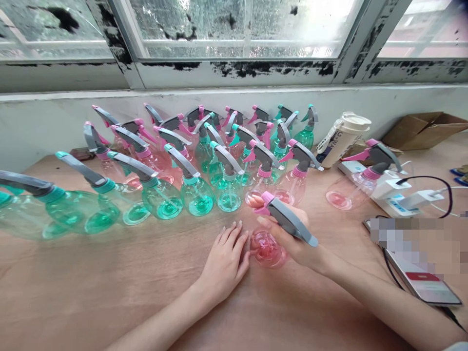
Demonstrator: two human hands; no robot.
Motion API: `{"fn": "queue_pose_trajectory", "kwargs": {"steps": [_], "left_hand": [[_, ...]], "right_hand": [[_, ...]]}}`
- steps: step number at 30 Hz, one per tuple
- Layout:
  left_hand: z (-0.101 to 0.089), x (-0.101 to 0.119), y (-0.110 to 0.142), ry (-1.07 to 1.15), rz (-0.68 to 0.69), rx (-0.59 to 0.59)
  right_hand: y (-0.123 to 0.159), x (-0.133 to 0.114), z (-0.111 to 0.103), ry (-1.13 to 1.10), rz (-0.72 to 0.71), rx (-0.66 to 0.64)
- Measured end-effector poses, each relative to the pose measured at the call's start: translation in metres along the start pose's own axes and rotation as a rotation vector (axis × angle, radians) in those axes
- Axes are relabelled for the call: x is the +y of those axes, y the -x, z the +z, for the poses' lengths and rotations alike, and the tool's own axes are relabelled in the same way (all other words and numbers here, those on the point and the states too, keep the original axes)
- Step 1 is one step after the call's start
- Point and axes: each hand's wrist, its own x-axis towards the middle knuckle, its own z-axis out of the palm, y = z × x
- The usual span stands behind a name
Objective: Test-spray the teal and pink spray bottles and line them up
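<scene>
In the head view, a pink spray bottle with a grey and pink trigger head stands on the wooden table. My right hand is wrapped round its neck, just under the trigger head. To the left of its base, my left hand lies flat on the tabletop with fingers stretched out and holds nothing. Its fingertips are close to the bottle; whether they touch it I cannot tell. Just behind stand more pink spray bottles and a row of green spray bottles.
Several rows of bottles fill the table's back up to the wall. At the right are a lone pink bottle, a white cup, a power strip with chargers and cables, a phone and a brown paper bag.
</scene>
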Motion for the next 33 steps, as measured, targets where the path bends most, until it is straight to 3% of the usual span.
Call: {"fn": "queue_pose_trajectory", "kwargs": {"steps": [9,18,25,29,33], "left_hand": [[-0.002,-0.001,0.0,0.006,0.007,-0.004],[-0.001,-0.002,0.001,0.007,0.011,0.021],[-0.002,0.0,0.0,-0.018,0.008,0.0],[-0.001,0.0,0.001,-0.021,0.013,0.019],[0.001,-0.001,0.001,-0.021,0.015,0.02]], "right_hand": [[-0.009,-0.004,-0.004,0.124,-0.038,-0.014],[-0.007,0.008,-0.003,0.005,0.001,-0.05],[0.014,0.013,0.004,0.105,0.045,0.094],[0.036,0.011,-0.003,0.182,0.099,-0.021],[0.057,0.008,-0.025,0.294,0.127,-0.116]]}}
